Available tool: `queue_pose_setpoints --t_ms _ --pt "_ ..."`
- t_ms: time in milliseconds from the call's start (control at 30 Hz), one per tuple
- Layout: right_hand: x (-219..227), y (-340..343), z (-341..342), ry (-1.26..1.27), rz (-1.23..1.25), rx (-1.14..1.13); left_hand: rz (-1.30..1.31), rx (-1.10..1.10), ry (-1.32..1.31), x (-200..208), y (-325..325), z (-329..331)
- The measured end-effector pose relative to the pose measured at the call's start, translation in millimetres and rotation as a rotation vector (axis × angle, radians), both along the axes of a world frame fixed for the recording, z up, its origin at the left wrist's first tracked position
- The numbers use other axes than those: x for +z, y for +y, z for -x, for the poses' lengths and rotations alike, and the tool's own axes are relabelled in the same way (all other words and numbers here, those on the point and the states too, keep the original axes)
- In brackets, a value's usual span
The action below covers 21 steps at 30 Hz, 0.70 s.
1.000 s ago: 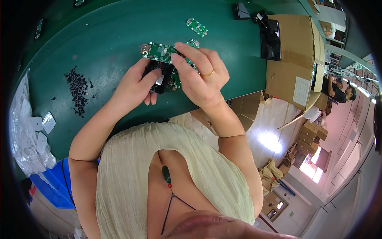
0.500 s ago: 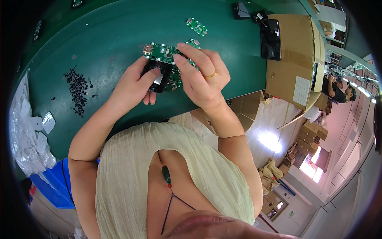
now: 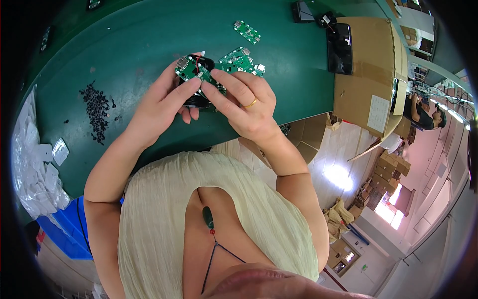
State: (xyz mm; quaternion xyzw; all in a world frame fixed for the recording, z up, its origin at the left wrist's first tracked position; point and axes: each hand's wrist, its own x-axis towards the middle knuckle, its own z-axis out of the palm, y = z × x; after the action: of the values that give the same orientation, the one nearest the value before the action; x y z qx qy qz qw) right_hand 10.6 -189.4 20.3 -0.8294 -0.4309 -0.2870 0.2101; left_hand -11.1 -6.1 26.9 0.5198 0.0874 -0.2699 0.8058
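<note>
My left hand [image 3: 158,107] is closed around a black plastic housing [image 3: 197,101], with its thumb pressing on a green circuit board [image 3: 186,69] laid over it at a slant. A short red wire [image 3: 197,62] with a small white plug rises by the board's far edge. My right hand [image 3: 247,103], wearing a ring, pinches the same board at its right end between thumb and index finger. The fingers hide part of the board and the housing beneath. Just beyond my right fingers lie several more green circuit boards [image 3: 240,61] on the table.
A heap of small black screws [image 3: 97,112] lies left on the green table [image 3: 134,45]. Another circuit board [image 3: 247,32] sits farther back. At right are a black phone [image 3: 339,48] and a cardboard box [image 3: 366,74]. Clear plastic bags [image 3: 32,164] crowd the left edge.
The board has come down and left onto the housing, and is tilted now. My right hand moved left with it. My left thumb shifted onto the board; the red wire now shows above it.
</note>
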Motion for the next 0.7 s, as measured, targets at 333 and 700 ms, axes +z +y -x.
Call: queue_pose_setpoints --t_ms 333,700 --pt "14.2 16.9 -2.5 0.911 -0.494 -0.062 -0.200 -0.061 -0.062 -4.0 -4.4 6.1" --pt "4.5 34.1 0.5 1.418 -1.023 0.123 -0.252 -0.029 -0.074 -2.3 -3.2 5.3"
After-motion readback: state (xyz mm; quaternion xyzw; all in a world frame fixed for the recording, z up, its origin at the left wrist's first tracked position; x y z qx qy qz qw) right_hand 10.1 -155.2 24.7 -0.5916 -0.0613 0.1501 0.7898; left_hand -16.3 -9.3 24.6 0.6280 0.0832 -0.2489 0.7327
